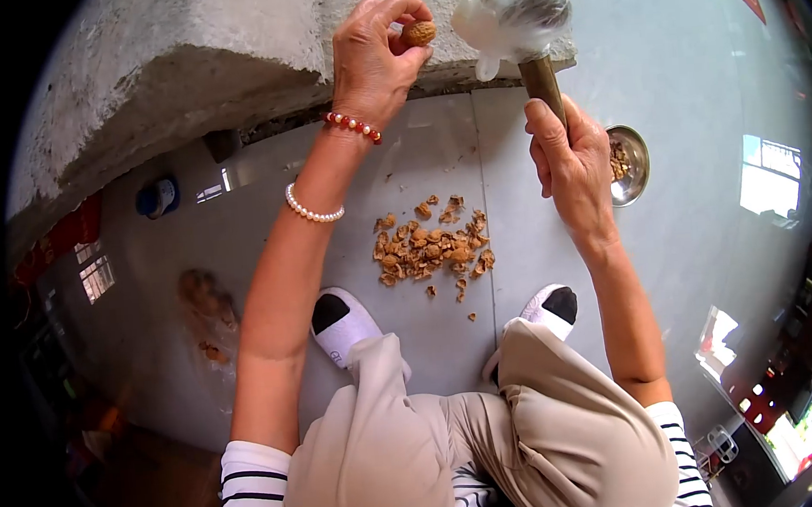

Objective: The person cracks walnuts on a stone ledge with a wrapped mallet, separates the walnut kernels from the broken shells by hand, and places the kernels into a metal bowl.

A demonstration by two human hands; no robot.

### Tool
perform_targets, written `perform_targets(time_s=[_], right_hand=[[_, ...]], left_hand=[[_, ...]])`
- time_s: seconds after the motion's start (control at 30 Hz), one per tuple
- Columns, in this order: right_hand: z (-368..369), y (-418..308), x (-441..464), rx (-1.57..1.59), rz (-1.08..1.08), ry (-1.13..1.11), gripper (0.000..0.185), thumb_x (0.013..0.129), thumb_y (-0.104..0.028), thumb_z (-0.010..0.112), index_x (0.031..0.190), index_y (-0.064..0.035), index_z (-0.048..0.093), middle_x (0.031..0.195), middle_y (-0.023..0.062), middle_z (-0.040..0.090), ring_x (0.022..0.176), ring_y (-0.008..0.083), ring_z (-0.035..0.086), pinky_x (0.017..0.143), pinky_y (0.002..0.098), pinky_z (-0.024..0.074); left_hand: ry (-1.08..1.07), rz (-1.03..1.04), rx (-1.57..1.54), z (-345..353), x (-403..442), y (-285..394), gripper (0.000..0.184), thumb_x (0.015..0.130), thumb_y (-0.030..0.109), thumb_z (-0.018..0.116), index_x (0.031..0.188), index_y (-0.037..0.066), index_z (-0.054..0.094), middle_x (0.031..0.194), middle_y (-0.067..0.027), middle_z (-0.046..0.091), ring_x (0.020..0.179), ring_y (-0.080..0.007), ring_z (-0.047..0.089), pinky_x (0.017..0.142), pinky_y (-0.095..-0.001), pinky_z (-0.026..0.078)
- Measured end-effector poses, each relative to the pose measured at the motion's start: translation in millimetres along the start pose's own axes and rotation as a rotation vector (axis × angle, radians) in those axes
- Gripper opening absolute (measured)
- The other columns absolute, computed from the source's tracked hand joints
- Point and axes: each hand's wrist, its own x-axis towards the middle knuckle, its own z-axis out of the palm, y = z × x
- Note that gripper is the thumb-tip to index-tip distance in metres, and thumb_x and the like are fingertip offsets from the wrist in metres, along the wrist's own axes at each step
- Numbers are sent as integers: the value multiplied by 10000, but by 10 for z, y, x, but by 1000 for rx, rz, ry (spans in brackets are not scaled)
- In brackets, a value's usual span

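Note:
Between the thumb and fingers of my left hand (378,53) is a brown walnut (419,33), held over the edge of a rough concrete block (240,30). My right hand (574,162) grips the wooden handle of a hammer (540,84). Clear plastic wraps the hammer's head (514,15), which is raised just right of the walnut and apart from it. Broken walnut shells (434,250) lie in a pile on the floor below, between my two arms.
A metal bowl (640,164) with nut pieces stands on the floor right of my right hand. A clear plastic bag (210,310) with walnuts lies at left. A blue container (157,197) sits near the block. My slippered feet flank the shells.

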Motion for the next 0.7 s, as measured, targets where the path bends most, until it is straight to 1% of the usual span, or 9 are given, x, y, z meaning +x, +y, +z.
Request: perform_targets(time_s=[0.07,0.17,0.27,0.47,0.57,0.67,0.7], right_hand=[[35,36,1,-12,-24,16,449,895,-423,556,726,-13,480,589,11,391,559,80,359,491,268,332],[58,75,23,-30,-55,20,450,892,-411,561,736,3,477,575,23,377,559,98,354,492,285,337],[66,10,52,-17,-58,17,434,892,-400,566,746,1,485,573,28,386,553,96,357,485,283,337],[86,-162,67,-22,-216,63,398,895,-367,572,746,-8,487,561,51,437,527,96,384,467,285,348],[100,-77,81,-148,-148,-9,393,896,-366,573,753,-9,492,556,70,452,516,103,395,467,294,359],[114,-69,79,-230,-153,4,384,893,-364,579,765,-11,496,551,80,448,504,109,392,461,301,361],[110,-95,69,-201,-169,14,376,894,-353,580,766,-10,496,549,81,448,492,122,390,456,307,361]], left_hand=[[-6,12,-34,-19,-34,41,254,662,-2,713,893,77,644,833,-22,574,635,-109,597,648,-237,528],[-25,14,19,-45,-75,67,269,707,15,723,964,62,657,909,-6,624,697,-77,620,681,-201,526],[-3,-29,-58,-33,-89,46,249,718,32,727,957,34,656,876,-17,659,737,-80,633,700,-208,527],[-2,-58,-29,-32,-108,52,230,708,46,741,921,21,658,823,-21,669,741,-82,637,696,-213,527],[-19,-82,-59,-59,-109,43,227,698,64,745,897,9,651,812,-23,669,727,-94,640,690,-223,524],[7,-32,-9,-59,-96,48,230,689,83,745,876,-2,641,784,-28,668,713,-102,641,679,-233,521],[-4,-59,-1,-69,-118,67,231,687,90,745,873,-1,642,776,-32,669,712,-103,642,677,-235,519]])
